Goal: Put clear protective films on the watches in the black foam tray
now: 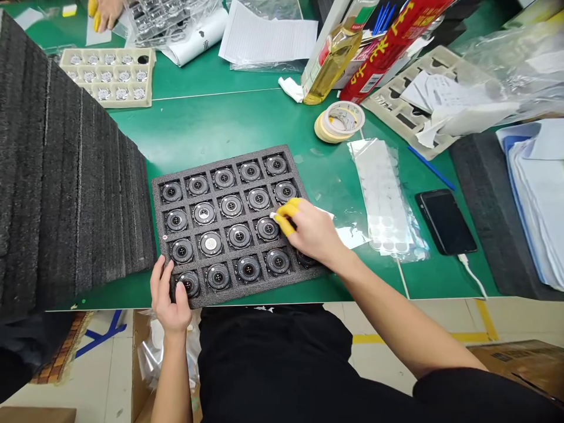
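A dark grey foam tray [229, 194] lies slightly turned at the table's front edge, with a round black part in each visible compartment. One part [210, 243] carries a pale disc on its face. My left hand [171, 294] rests on the tray's near left corner, thumb and fingers apart. Over the tray's right side is my right hand [311, 229], with yellow covers on thumb and finger. These are pinched on a small white piece [274, 216], just above the round part [267, 228] in the third row. The hand and wrist partly hide the compartments at the right.
Stacked black foam [79, 176] stands at the left. Behind the tray are tape rolls [339, 121], an oil bottle [330, 64] and a red box [374, 56]. A sticker sheet [383, 194] and phone [446, 222] lie right. Another person's hand [106, 13] is at the far left.
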Tool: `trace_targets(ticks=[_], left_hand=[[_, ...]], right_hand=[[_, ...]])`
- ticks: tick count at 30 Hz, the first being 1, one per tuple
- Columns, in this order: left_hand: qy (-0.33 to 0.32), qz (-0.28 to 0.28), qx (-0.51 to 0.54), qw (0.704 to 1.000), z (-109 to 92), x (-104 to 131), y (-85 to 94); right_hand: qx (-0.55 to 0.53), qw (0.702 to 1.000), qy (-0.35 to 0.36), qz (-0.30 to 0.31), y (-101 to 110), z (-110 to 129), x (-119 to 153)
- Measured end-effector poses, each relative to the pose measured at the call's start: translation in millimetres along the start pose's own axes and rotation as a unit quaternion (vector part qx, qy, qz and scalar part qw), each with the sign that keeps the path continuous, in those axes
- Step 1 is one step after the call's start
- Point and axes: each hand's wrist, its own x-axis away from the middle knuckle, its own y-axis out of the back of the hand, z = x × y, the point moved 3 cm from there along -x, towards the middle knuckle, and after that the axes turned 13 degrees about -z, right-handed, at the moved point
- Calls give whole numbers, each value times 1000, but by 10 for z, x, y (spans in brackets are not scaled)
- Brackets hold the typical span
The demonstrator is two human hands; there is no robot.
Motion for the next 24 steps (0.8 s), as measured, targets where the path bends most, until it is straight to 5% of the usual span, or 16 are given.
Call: trace_targets(ticks=[6, 11, 16, 24], left_hand=[[11, -5, -27, 1000, 3, -5, -3], [13, 2, -29, 999, 28, 3, 6], [16, 1, -43, 999, 11, -11, 13], [25, 8, -64, 998, -26, -19, 22]], right_hand=[[-102, 981, -133, -98, 378, -427, 303], [-132, 978, -156, -51, 230, -371, 487], [-95, 979, -160, -82, 106, -324, 400], [-91, 985, -134, -55, 225, -302, 372]])
